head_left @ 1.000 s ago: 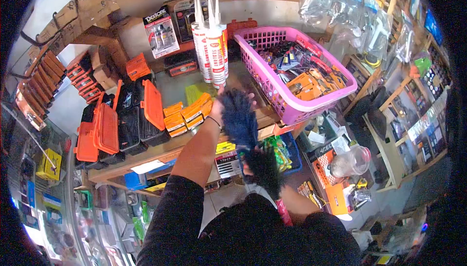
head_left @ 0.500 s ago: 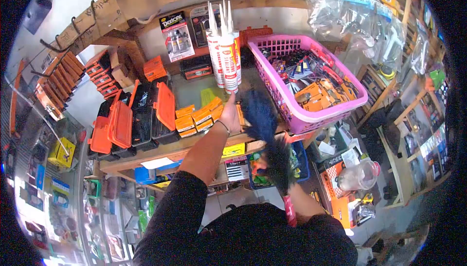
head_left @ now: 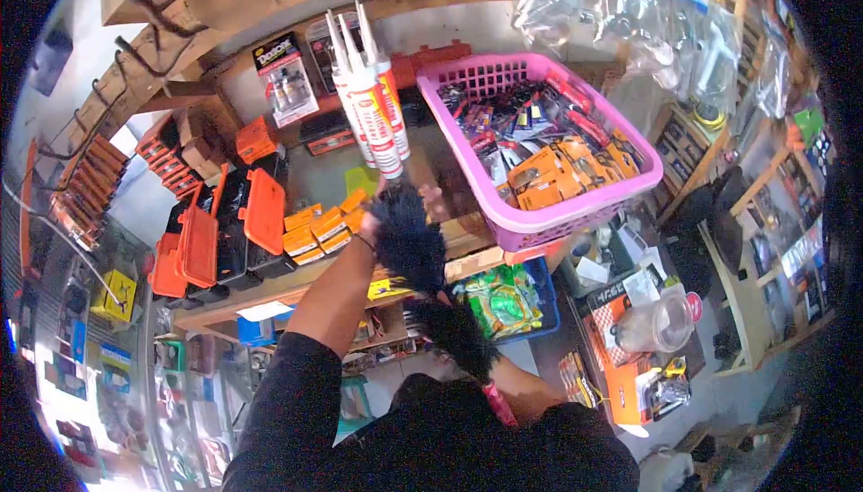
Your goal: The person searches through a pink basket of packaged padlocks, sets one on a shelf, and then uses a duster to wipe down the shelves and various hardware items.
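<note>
A black feather duster (head_left: pixel 409 236) with a pink handle end (head_left: pixel 499 405) reaches across the front edge of the shelf. My right hand (head_left: pixel 441 298) is closed around it, mostly covered by the feathers. Behind the feathers, my left hand (head_left: pixel 433 201) lies at the shelf top with its visible fingers apart; most of that hand is hidden. Just beyond it stand several white-and-red sealant tubes (head_left: pixel 370 123) with pointed nozzles. Small yellow-orange boxes (head_left: pixel 315 233) are stacked left of my left wrist.
A pink basket (head_left: pixel 575 215) full of packaged goods sits to the right. Black cases with orange lids (head_left: pixel 266 210) line the left side. A blue bin (head_left: pixel 550 308) with green packets is below the shelf. A clear jar (head_left: pixel 654 326) stands at the lower right. Plastic-bagged items (head_left: pixel 670 51) hang above.
The duster has swung left and now passes in front of my left hand. My view has shifted, so the tubes and basket appear further left, with the tubes more slanted.
</note>
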`<state>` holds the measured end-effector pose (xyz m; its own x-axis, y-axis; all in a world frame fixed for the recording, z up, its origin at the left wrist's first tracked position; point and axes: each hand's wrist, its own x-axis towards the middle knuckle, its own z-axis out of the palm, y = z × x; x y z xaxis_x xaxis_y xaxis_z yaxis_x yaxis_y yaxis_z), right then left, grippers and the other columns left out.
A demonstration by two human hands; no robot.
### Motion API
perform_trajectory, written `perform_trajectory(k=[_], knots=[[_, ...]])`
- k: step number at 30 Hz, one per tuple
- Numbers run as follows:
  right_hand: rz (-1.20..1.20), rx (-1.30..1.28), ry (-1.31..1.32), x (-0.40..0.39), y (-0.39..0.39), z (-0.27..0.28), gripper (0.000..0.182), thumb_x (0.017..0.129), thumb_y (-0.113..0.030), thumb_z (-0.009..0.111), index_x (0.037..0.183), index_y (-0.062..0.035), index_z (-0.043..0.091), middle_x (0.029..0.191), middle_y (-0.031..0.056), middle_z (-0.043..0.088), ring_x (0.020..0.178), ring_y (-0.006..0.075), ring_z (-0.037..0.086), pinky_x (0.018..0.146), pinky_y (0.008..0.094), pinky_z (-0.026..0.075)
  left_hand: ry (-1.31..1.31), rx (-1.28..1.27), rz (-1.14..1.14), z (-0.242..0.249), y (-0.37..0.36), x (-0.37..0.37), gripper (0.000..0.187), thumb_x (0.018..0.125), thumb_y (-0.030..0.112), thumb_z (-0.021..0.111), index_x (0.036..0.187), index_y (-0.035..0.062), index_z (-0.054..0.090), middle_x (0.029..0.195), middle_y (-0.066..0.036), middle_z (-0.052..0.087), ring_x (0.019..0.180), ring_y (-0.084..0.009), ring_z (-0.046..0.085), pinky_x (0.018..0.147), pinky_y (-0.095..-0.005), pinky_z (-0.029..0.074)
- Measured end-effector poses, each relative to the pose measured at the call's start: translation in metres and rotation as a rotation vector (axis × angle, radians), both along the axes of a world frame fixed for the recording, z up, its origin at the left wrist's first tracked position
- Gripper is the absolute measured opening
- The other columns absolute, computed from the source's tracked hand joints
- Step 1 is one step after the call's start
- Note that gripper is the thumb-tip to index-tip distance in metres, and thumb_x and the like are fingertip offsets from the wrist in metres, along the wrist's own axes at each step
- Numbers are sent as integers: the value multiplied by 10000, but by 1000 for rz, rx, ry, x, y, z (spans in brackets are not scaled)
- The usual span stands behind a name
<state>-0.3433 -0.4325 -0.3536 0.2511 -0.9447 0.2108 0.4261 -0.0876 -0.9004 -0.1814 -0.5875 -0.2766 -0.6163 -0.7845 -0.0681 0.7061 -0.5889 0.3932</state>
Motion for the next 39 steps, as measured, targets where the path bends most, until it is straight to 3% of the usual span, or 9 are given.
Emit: perform_trajectory(k=[2, 4, 20, 22, 24, 27, 30, 36, 39], knots=[[-88, -355, 852, -26, -16, 21, 127, 814, -195, 461, 766, -84, 500, 536, 31, 475, 454, 163, 431, 431, 277, 354, 163, -126, -120, 3, 5, -5, 778, 741, 665, 318, 1136, 7, 447, 1199, -174, 440, 1108, -340, 410, 928, -484, 320], [286, 23, 66, -39, -24, -12, 191, 815, -236, 455, 709, -81, 490, 483, 17, 442, 403, 138, 390, 393, 271, 322, -235, 44, 23, 40, 29, -18, 758, 749, 650, 321, 1195, 42, 401, 1246, -130, 407, 1080, -286, 447, 920, -467, 334], [-38, -318, 724, -15, -20, 29, 232, 802, -315, 442, 696, -110, 462, 491, 14, 372, 421, 122, 344, 402, 269, 293, -132, -64, 83, 34, 31, -14, 819, 732, 706, 160, 1228, 90, 373, 1198, -146, 453, 1105, -326, 425, 951, -488, 290], [505, 488, -739, -23, -54, -86, 246, 788, -336, 450, 670, -122, 470, 506, -8, 353, 425, 116, 326, 406, 259, 277, -411, 108, 42, 41, 34, -15, 898, 700, 742, 92, 1221, 72, 388, 1214, -135, 440, 1114, -324, 417, 978, -453, 258], [664, 365, -796, -15, -38, -21, 262, 812, -335, 411, 673, -120, 470, 513, -4, 348, 430, 128, 342, 407, 270, 284, -300, 70, 41, 38, 37, -13, 870, 705, 739, 159, 1210, 74, 404, 1232, -130, 423, 1120, -337, 406, 975, -470, 256], [900, 315, -660, -1, -28, -35, 238, 826, -315, 406, 729, -109, 473, 597, 13, 409, 474, 134, 378, 415, 294, 313, 79, -232, 5, 14, 31, -9, 832, 712, 717, 235, 1217, 72, 385, 1252, -137, 396, 1115, -359, 402, 964, -491, 266], [318, 49, 386, -9, -29, -25, 278, 809, -365, 431, 753, -97, 483, 561, 36, 442, 470, 171, 406, 448, 298, 339, 54, -152, 60, 12, 31, -6, 801, 711, 687, 314, 1220, 71, 365, 1248, -155, 389, 1100, -370, 409, 952, -508, 280], [-406, -997, 960, -13, 0, 1, 186, 741, -270, 518, 794, -92, 506, 788, 88, 544, 721, 252, 540, 599, 365, 431, 93, -72, 13, -2, 22, -1, 856, 617, 682, 501, 1158, 24, 415, 1223, -160, 416, 1097, -324, 429, 928, -489, 327], [126, 58, 62, -18, -7, 8, 74, 759, -187, 488, 769, -115, 500, 707, 72, 547, 629, 245, 527, 556, 389, 403, 14, -55, 68, 4, 25, -1, 839, 660, 683, 442, 1178, 24, 402, 1225, -166, 415, 1124, -336, 400, 928, -506, 314]])
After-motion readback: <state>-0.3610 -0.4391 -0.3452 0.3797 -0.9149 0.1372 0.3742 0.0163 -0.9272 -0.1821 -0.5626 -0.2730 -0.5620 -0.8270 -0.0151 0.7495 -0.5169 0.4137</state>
